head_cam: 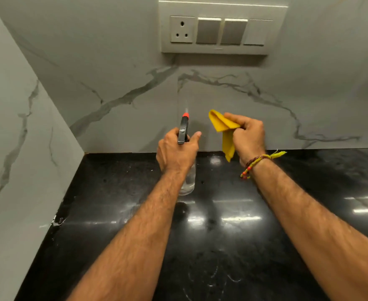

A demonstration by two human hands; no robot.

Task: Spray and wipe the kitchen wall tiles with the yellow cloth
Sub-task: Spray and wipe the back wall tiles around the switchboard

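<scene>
My left hand [176,151] grips a clear spray bottle [189,181] by its black trigger head, whose red nozzle [185,115] points at the grey-veined marble wall tiles [124,83] straight ahead. The bottle's lower body hangs just above the black counter. My right hand [247,137] holds a bunched yellow cloth [222,124] a little to the right of the nozzle, close to the wall. One corner of the cloth hangs down below my fist.
A white switch plate [222,27] with a socket and rocker switches sits on the wall above my hands. A glossy black stone counter [222,235] runs below. A second marble wall [15,137] closes the corner on the left.
</scene>
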